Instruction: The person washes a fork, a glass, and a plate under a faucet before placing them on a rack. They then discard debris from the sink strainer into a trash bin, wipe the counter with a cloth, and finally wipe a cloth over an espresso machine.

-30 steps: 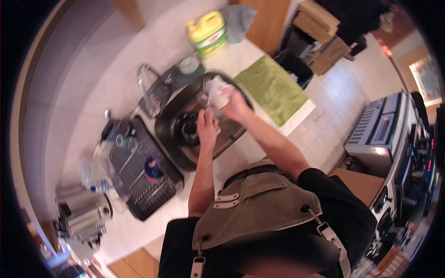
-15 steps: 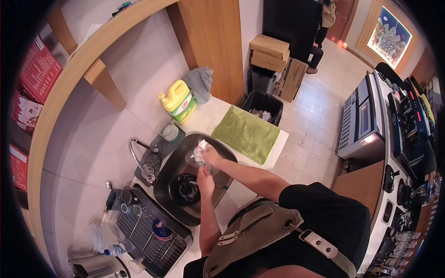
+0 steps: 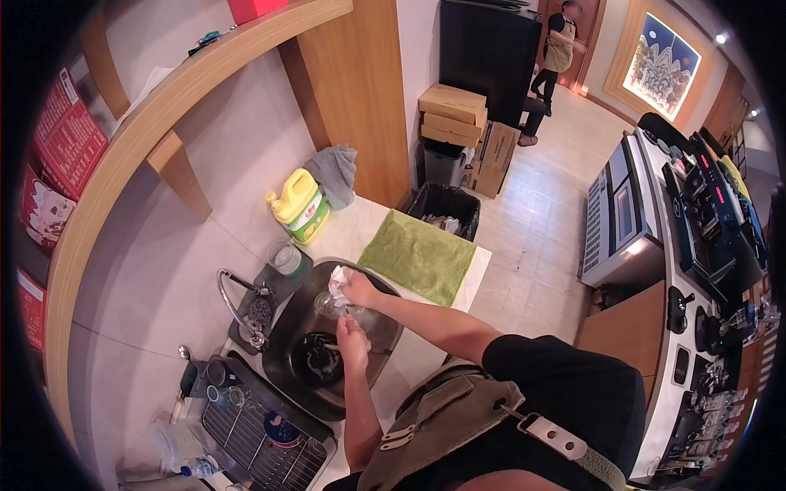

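Note:
Over the dark sink (image 3: 282, 368), my right hand (image 3: 359, 290) is closed on a crumpled white cloth (image 3: 338, 282). The cloth presses against a clear glass (image 3: 327, 305). My left hand (image 3: 351, 334) is closed around the lower end of this glass, just below my right hand. A black round item (image 3: 320, 358) lies in the sink under my hands. The curved metal faucet (image 3: 225, 288) stands at the sink's left side. Beyond the sink are a glass container (image 3: 286, 259) and a yellow detergent jug (image 3: 300, 206).
A green towel (image 3: 420, 257) lies on the counter right of the sink. The drying rack (image 3: 262, 442) is at lower left. A bin (image 3: 446, 211) and cardboard boxes (image 3: 452, 113) stand beyond the counter. A person in an apron (image 3: 561, 49) stands far back; another person's leg shows nearby.
The view has shifted, so the sink and hands sit a little lower and further left. The aproned person in the back now shows more fully. Both hands keep their hold on the glass and cloth.

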`<state>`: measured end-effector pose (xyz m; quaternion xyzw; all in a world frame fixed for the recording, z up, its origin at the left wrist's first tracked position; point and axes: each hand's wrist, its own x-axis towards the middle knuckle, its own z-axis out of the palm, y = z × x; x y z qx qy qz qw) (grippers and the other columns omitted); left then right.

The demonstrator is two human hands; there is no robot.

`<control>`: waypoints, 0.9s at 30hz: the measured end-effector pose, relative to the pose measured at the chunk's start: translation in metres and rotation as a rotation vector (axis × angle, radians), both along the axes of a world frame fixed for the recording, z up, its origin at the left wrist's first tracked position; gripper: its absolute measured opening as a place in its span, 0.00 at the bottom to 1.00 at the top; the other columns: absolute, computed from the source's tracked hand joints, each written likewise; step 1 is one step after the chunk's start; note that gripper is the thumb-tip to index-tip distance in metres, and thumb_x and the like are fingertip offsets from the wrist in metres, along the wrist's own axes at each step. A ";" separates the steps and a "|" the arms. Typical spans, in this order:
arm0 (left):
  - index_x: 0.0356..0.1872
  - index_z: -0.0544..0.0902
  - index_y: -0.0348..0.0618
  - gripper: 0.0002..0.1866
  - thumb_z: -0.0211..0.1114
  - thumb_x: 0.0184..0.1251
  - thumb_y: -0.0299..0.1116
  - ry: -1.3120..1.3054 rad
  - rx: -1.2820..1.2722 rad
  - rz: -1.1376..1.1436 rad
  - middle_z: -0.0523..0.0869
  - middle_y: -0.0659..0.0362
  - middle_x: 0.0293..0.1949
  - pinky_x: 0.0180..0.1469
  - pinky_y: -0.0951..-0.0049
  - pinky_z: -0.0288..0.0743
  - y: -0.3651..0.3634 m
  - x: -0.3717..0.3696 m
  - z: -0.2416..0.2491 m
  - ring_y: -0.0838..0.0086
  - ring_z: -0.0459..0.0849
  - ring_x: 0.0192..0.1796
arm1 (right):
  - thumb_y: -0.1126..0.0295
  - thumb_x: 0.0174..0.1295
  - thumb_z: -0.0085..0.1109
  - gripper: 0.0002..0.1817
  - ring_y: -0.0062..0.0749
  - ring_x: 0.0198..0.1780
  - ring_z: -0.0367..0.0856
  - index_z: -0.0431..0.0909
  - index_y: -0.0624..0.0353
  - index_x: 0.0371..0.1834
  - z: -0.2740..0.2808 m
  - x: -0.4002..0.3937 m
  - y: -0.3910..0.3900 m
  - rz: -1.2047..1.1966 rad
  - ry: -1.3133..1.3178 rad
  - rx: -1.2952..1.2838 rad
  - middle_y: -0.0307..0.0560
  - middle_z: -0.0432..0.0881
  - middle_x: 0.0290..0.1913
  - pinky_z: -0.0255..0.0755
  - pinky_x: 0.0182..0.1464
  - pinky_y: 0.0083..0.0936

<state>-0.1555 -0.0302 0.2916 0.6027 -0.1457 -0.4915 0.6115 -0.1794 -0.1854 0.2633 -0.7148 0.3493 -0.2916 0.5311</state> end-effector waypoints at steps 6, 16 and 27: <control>0.33 0.67 0.54 0.13 0.49 0.84 0.42 0.125 -0.044 0.031 0.61 0.72 0.19 0.14 0.81 0.50 0.007 -0.005 -0.008 0.87 0.55 0.15 | 0.50 0.67 0.58 0.22 0.61 0.47 0.84 0.82 0.62 0.40 -0.001 0.003 0.011 -0.054 0.104 -0.043 0.65 0.85 0.39 0.75 0.51 0.47; 0.35 0.69 0.48 0.15 0.48 0.84 0.43 -0.069 0.004 0.000 0.62 0.70 0.18 0.13 0.80 0.53 0.034 -0.002 -0.024 0.86 0.58 0.14 | 0.58 0.66 0.60 0.16 0.58 0.47 0.84 0.79 0.62 0.44 -0.005 -0.008 -0.001 0.255 0.094 -0.070 0.62 0.85 0.41 0.76 0.50 0.45; 0.33 0.71 0.42 0.15 0.49 0.83 0.37 -0.281 0.073 0.090 0.69 0.66 0.22 0.21 0.77 0.62 0.050 0.004 -0.047 0.83 0.66 0.21 | 0.52 0.63 0.58 0.20 0.55 0.47 0.86 0.80 0.57 0.48 0.018 0.008 0.014 0.314 0.544 -0.551 0.58 0.86 0.44 0.79 0.51 0.50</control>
